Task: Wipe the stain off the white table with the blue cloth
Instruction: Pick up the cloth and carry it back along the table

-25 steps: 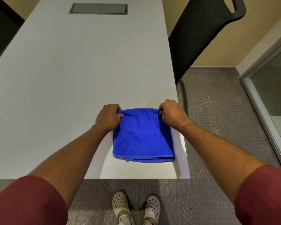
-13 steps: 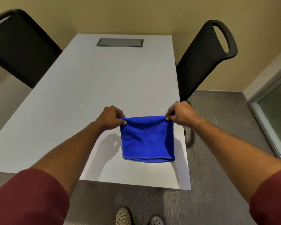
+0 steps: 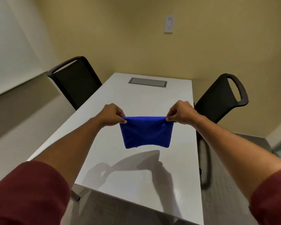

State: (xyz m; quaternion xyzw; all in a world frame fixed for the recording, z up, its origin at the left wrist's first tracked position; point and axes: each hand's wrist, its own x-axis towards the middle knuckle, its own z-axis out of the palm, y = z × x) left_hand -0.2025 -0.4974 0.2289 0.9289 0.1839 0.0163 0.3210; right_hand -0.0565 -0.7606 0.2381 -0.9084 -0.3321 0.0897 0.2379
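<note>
While it hangs folded in the air above the near half of the white tabletop [image 3: 136,101], the blue cloth [image 3: 146,132] looks thick and clean, its shadow below it. Both long edges have a black chair beside them. The left hand [image 3: 111,115] and right hand [image 3: 179,113] each pinch one top corner, arms stretched forward.

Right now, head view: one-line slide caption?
Left hand and right hand hold the folded blue cloth above the white table.
</note>
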